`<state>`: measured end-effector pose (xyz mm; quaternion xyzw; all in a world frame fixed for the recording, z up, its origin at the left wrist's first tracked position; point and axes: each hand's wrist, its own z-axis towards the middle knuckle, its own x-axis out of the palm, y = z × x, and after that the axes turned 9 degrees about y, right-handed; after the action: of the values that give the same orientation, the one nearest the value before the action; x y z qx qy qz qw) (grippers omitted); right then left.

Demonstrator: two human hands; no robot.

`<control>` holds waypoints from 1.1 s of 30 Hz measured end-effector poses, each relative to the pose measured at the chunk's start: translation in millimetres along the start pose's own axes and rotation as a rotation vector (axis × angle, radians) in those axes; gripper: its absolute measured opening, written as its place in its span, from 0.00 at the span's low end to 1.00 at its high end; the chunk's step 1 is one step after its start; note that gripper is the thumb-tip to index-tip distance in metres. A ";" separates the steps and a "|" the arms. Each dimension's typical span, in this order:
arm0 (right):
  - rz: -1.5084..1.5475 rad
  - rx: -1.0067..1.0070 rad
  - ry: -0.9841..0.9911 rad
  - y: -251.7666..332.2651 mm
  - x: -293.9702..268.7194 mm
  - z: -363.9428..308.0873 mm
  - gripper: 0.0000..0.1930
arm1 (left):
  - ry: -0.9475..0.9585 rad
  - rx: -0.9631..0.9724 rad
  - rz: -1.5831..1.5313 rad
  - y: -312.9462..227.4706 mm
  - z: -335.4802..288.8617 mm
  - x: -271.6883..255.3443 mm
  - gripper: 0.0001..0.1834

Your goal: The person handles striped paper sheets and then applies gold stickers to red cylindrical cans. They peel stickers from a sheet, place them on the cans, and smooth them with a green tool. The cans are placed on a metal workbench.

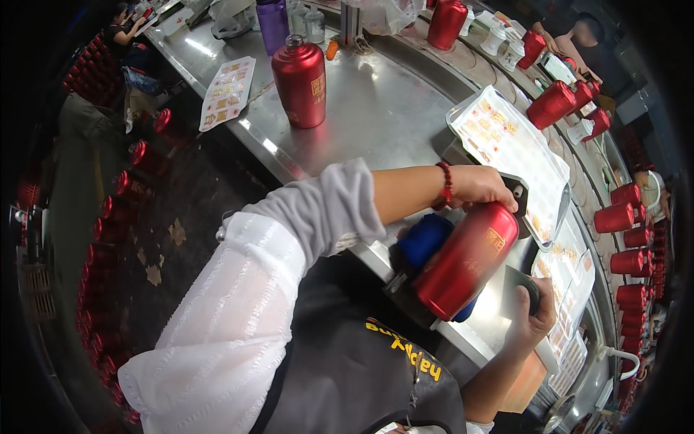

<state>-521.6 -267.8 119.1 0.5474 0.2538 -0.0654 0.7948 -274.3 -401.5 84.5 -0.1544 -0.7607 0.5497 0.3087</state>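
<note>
A shiny red bottle [468, 264] with gold print lies slanted across a blue padded rest [423, 240] at the table's near edge. My left hand [481, 186], with a red bead bracelet at the wrist, is closed over the neck end of this bottle. The neck itself is hidden under the fingers. To the right of the bottle, my right hand [533, 318] grips a dark, flat scraper-like piece [526, 288], its blade apart from the bottle. Beyond my hands, a white sheet of gold stickers [517, 155] rests on a raised stand.
Another red bottle [300, 83] stands upright on the metal table [376, 108], beside a sticker strip [228, 94] and a purple flask [272, 25]. A curved conveyor [499, 76] carries red bottles on the right. Rows of red bottles [119, 184] stand left. Other people work at the far side.
</note>
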 end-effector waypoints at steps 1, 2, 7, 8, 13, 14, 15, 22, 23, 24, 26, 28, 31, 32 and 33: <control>0.007 0.000 -0.010 3.6 -2.6 -2.2 0.10 | -0.001 0.057 -0.025 5.5 -11.0 -2.3 0.15; 0.017 0.026 -0.013 5.2 -8.2 -6.0 0.11 | -0.012 0.181 -0.061 0.5 -28.3 -1.9 0.13; 0.023 0.030 -0.114 -1.0 -26.6 -13.3 0.12 | -0.309 0.864 0.378 -60.1 -116.2 -49.3 0.11; 0.039 0.042 -0.137 -2.1 -26.2 -8.7 0.12 | -0.391 0.764 0.220 -76.3 -124.7 -60.3 0.11; 0.032 -0.065 -0.122 -1.9 -8.8 35.3 0.08 | -0.819 0.687 0.551 -105.5 -128.9 -127.1 0.11; 0.004 -0.068 -0.103 -0.8 -0.6 45.2 0.07 | -0.946 0.649 0.691 -105.1 -126.3 -128.6 0.13; -0.010 -0.110 -0.027 4.6 7.4 58.2 0.07 | -1.068 0.606 0.835 -105.5 -123.5 -127.8 0.14; -0.444 -0.911 -0.047 41.0 71.2 169.5 0.16 | -0.748 0.624 0.491 -105.3 -116.2 -112.1 0.14; -0.443 -0.990 -0.069 49.1 81.0 179.2 0.16 | -0.656 0.612 0.428 -105.6 -116.3 -103.2 0.13; -0.464 -1.023 -0.054 56.8 89.7 183.0 0.16 | -0.535 0.646 0.311 -104.5 -116.0 -96.4 0.13; -0.516 -1.062 -0.044 62.9 100.9 180.1 0.15 | -0.509 0.608 0.251 -102.4 -117.5 -88.5 0.13; -0.538 -1.066 -0.021 57.8 111.7 162.5 0.15 | -0.500 0.633 0.221 -98.2 -120.1 -89.4 0.14; -0.627 -1.025 0.035 54.9 121.1 142.6 0.14 | -0.550 0.561 0.266 -91.7 -120.1 -93.6 0.14; -0.633 -0.972 0.083 52.0 123.4 135.6 0.13 | -0.582 0.567 0.296 -89.9 -119.6 -92.5 0.14; -0.633 -0.946 0.117 50.7 125.7 131.5 0.14 | -0.591 0.564 0.321 -88.2 -119.6 -95.4 0.14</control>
<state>-350.1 -344.8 137.6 0.0320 0.4506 -0.1493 0.8796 -116.0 -398.3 162.6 -0.0165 -0.6028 0.7975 0.0184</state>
